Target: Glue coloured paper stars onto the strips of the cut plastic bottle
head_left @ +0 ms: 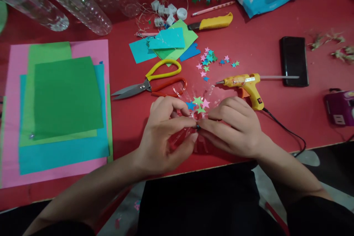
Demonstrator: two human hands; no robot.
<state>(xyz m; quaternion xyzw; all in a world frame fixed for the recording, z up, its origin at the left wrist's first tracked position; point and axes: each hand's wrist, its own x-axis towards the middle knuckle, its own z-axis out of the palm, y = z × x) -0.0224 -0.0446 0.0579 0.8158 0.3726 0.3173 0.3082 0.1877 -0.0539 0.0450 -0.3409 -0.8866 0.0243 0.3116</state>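
Note:
My left hand [168, 132] and my right hand [235, 127] meet near the table's front edge, fingertips pinched together. Between them shows a tiny dark teal piece [197, 127], mostly covered by the fingers; its exact shape cannot be made out. Just under and behind the fingertips lies a clear plastic piece cut into spread strips [208, 90], like a cut bottle bottom. Green, pink and blue paper stars [197, 101] sit on its strips. A yellow hot glue gun [243, 81] lies beyond my right hand, and scissors [149, 84] with yellow and red handles lie beyond my left.
Coloured sheets [68, 99] are stacked at left. Plastic bottles [80, 3] lie at the back left. Loose small stars [207, 59], paper scraps [168, 40], a yellow utility knife [215, 21] and a phone [294, 61] lie farther back. The glue gun's cord [287, 129] runs over the front edge.

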